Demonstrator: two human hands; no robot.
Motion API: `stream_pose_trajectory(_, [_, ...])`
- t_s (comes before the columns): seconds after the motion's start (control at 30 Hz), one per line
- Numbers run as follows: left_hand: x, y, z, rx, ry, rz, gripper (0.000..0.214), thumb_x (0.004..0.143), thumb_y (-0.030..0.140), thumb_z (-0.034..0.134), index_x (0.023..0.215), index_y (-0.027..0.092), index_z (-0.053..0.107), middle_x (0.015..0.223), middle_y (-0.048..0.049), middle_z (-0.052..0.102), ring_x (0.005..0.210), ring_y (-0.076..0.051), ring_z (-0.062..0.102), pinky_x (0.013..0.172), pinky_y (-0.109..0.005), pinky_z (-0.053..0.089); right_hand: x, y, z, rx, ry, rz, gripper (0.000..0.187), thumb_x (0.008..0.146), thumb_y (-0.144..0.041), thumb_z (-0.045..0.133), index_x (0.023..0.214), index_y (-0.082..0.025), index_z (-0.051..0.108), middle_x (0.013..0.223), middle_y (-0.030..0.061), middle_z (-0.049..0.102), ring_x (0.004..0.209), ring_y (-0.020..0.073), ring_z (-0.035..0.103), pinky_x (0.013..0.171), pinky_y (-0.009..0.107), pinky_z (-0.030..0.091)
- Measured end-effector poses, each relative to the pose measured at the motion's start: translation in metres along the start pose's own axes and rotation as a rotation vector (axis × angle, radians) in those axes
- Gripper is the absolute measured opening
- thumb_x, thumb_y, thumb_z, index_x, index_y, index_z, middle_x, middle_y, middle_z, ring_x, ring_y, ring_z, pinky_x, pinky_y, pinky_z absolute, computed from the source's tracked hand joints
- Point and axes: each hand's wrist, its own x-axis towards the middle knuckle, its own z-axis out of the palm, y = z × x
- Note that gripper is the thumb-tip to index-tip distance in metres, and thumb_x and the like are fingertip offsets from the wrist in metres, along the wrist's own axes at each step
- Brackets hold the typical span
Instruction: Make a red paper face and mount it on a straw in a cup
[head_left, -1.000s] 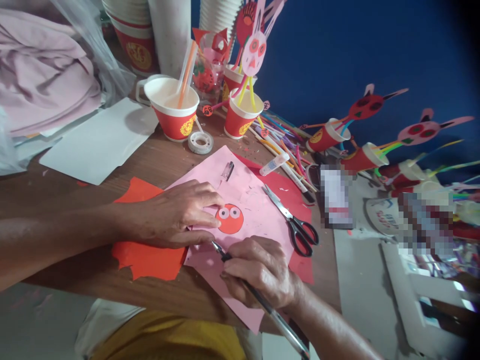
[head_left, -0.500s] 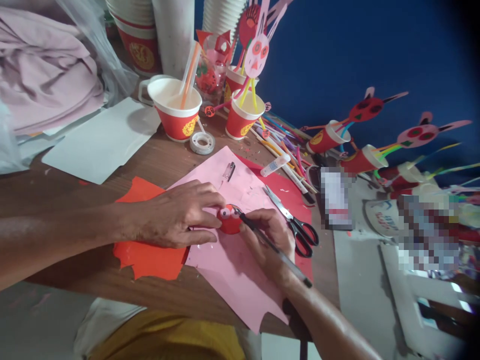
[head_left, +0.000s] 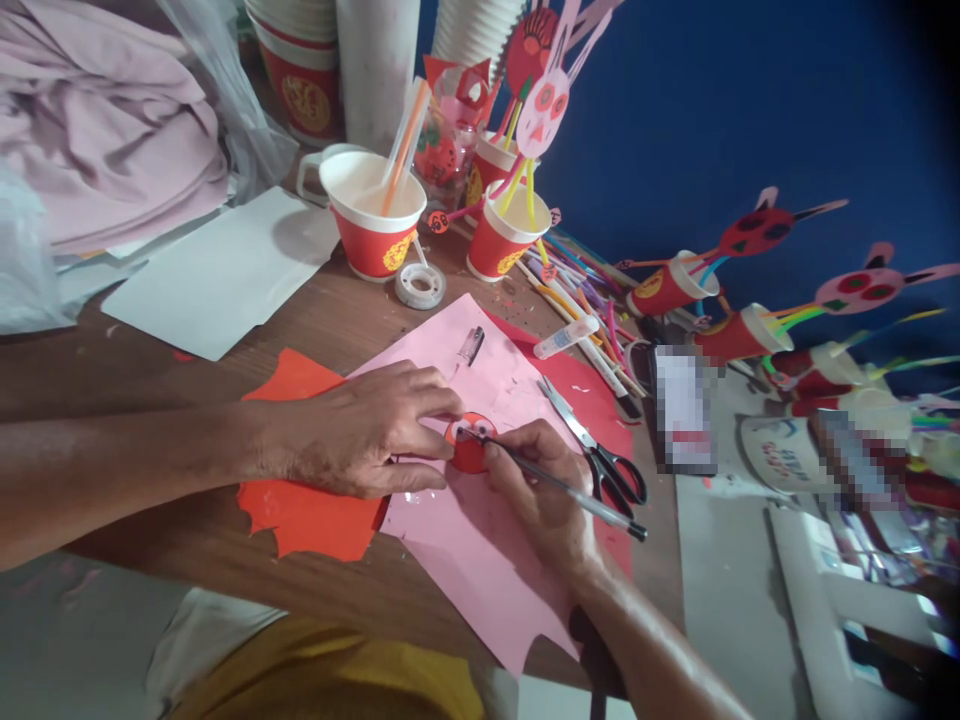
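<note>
A round red paper disc (head_left: 471, 457) with two white eyes lies on a pink sheet (head_left: 442, 560). My left hand (head_left: 386, 430) lies over the pink sheet, fingers stretched and slightly apart, their tips at the disc's left edge. My right hand (head_left: 544, 490) is closed round a black-tipped clear pen (head_left: 574, 490), whose point meets the disc at the eyes. The pen's cap (head_left: 472, 346) rests above on the pink sheet. Black-handled scissors (head_left: 611, 470) lie open just right of my right hand, partly on a red sheet (head_left: 600, 405).
Orange-red paper (head_left: 322, 525) sits under my left wrist. Beyond are a tape roll (head_left: 420, 286), a glue tube (head_left: 566, 338), a red cup with straws (head_left: 375, 225), and a cup holding a pink rabbit face (head_left: 546, 110). A phone (head_left: 684, 410) lies at right.
The pen point has shifted left across the disc to the left eye, and the pen now slants flatter. My left hand stays at the disc. The whole view has shifted slightly.
</note>
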Motion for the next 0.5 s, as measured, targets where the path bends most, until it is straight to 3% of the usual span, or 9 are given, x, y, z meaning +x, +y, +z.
stream_pose_trajectory(0.5, [-0.0002, 0.0002, 0.0003, 0.0, 0.012, -0.002, 0.015, 0.088, 0.031, 0.062, 0.092, 0.022, 0.073, 0.11, -0.0091, 0.061, 0.102, -0.024, 0.053, 0.09, -0.039, 0.042, 0.0032, -0.0016, 0.0028, -0.034, -0.019, 0.003, 0.009, 0.081, -0.028, 0.063, 0.077, -0.019, 0.062, 0.053, -0.0033, 0.065, 0.042, 0.0096, 0.057, 0.042, 0.017, 0.042])
